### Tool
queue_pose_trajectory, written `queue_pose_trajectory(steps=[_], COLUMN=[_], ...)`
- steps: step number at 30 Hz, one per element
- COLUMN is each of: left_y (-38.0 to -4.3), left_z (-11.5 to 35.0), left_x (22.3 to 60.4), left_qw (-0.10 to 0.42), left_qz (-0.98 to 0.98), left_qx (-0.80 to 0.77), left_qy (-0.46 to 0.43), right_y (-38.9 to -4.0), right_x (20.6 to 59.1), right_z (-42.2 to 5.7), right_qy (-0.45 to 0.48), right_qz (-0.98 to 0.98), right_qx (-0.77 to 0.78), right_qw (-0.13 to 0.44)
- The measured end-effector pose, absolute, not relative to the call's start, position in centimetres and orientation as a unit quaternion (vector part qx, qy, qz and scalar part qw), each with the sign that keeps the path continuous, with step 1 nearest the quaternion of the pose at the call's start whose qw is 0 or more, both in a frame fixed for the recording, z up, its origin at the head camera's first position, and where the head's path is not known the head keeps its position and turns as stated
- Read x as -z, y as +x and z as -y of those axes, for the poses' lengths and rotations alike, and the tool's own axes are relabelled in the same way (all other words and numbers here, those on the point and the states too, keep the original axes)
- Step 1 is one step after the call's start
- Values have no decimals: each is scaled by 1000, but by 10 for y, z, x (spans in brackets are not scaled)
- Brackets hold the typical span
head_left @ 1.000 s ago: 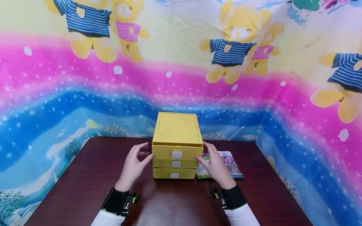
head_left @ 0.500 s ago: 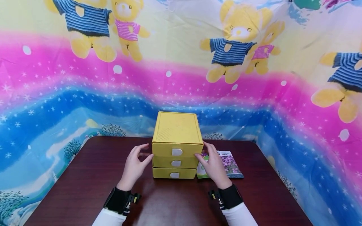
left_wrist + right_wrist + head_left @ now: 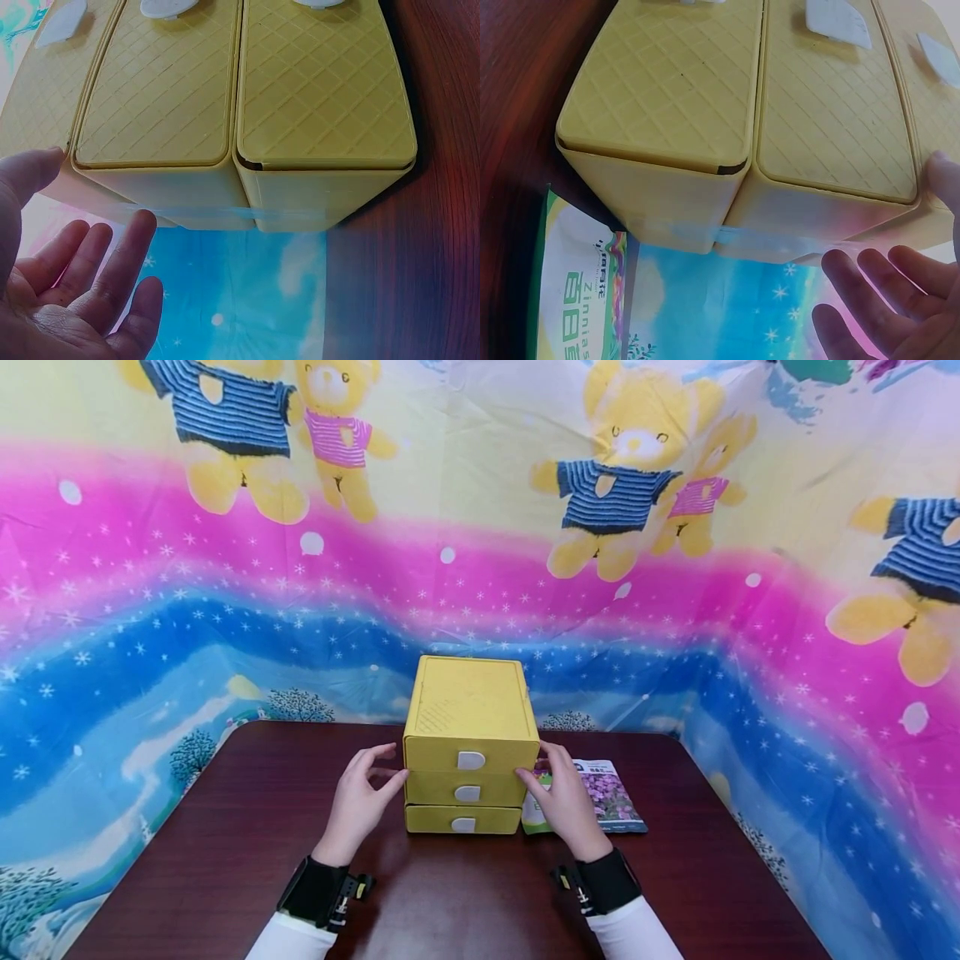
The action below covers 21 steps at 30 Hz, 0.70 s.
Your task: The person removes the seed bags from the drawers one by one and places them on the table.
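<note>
In the middle of the dark red table (image 3: 465, 893) stood a yellow three-drawer box (image 3: 472, 697), upright, with a hand on each side. The left hand (image 3: 356, 802) had its thumb tip by the left front edge of the top drawer (image 3: 433, 757), and its fingers were apart, a bit bent, with no grip on anything. The right hand (image 3: 567, 797) did the same on the right. I could not tell how hard the thumbs pressed.

It looked like the step in hand was pushing the top drawer in, and that was just about done, since its front sat flat. The next move seemed to call for taking both thumbs away gently, so the box would not slide.

The middle drawer (image 3: 431, 790) was in too. The bottom drawer (image 3: 429, 820) showed a thin dark gap near its edge, so maybe it was not all the way in. Each had a white pull tab (image 3: 471, 762). What was inside them could not be seen.

Right beside the box lay a Zinnias packet (image 3: 574, 289) and a purple flower packet (image 3: 613, 795), partly behind the right hand. I could not tell if they were full.
</note>
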<state>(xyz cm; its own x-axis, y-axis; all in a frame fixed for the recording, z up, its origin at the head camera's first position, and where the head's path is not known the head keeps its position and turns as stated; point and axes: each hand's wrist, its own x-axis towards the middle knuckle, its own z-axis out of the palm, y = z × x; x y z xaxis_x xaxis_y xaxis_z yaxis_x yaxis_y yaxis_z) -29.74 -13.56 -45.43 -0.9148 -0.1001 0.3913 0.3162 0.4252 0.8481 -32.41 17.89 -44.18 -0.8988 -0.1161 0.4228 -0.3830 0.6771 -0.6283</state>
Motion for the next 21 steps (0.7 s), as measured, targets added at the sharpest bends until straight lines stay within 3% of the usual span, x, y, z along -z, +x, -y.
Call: queue_pose_trajectory(steps=[21], left_y=[-296], left_z=[135], left_x=[454], left_qw=[199], left_qz=[831], left_qx=[513], left_qy=[-81], right_y=[-323], right_x=[444], right_z=[-178], right_qy=[131], right_qz=[899], right_qx=[-377], right_qw=[179])
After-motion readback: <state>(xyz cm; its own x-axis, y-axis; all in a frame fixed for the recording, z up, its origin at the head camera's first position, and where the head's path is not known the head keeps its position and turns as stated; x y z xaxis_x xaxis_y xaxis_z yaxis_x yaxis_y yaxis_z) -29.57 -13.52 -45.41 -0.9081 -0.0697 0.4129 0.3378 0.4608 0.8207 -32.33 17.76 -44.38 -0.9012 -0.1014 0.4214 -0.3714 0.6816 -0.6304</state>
